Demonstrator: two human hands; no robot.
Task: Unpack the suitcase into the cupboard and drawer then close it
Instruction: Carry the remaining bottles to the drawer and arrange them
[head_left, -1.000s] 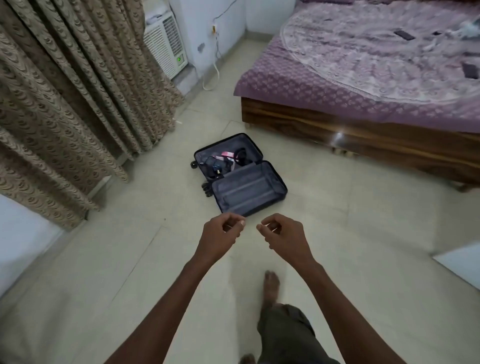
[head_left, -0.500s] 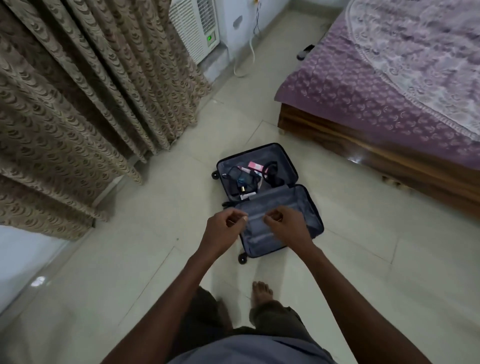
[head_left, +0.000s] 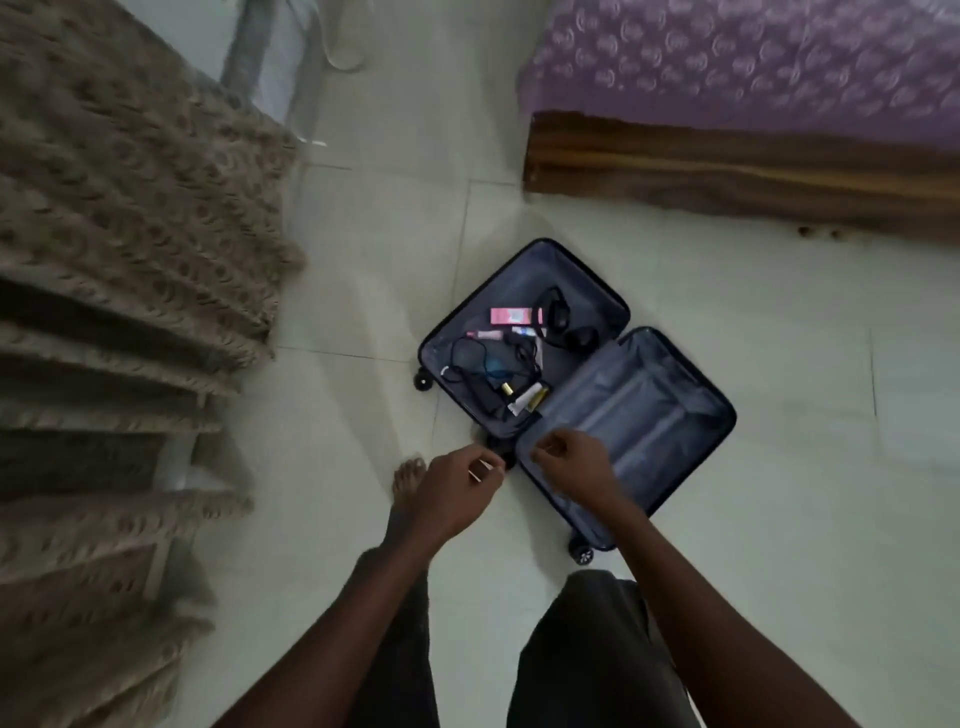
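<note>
The suitcase (head_left: 623, 410) is lying wide open on the pale floor (head_left: 363, 270), just near the bed (head_left: 743, 156). Its far left half is holding small things: a pink box (head_left: 515, 315), black cables (head_left: 467, 364) and little tubes (head_left: 527, 400) (too small to name). The near right half is showing only grey lining. The left hand (head_left: 457, 496) and right hand (head_left: 574, 467) are hanging over its near corner, fingers curled; whether they are pinching anything, I cannot tell.
</note>
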